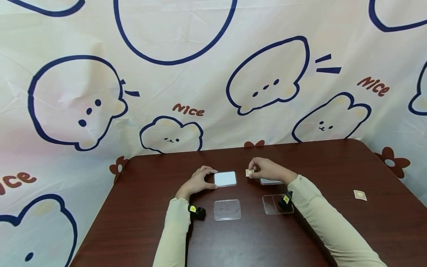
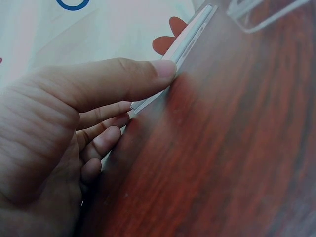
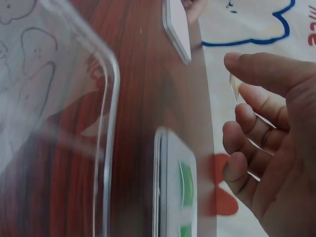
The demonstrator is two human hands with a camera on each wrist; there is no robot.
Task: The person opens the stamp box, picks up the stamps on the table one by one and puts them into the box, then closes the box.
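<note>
My left hand (image 1: 197, 181) holds a shallow clear plastic case (image 1: 225, 178) with a white card in it, thumb at its near edge and fingers at the far side. In the left wrist view the thumb presses along the rim of the case (image 2: 187, 39). My right hand (image 1: 269, 170) pinches a small pale square sticker (image 1: 249, 173) above the table, between thumb and index finger. Below this hand lies a second case (image 1: 271, 182), partly covered by it. The right wrist view shows green print on that case's white card (image 3: 186, 192).
Two clear plastic lids lie nearer on the dark wooden table (image 1: 260, 244): a left lid (image 1: 227, 210) and a right lid (image 1: 269, 209), the latter partly under the right wrist camera. Another small square sticker (image 1: 360, 195) is at the right. A printed cloth (image 1: 213, 85) hangs behind.
</note>
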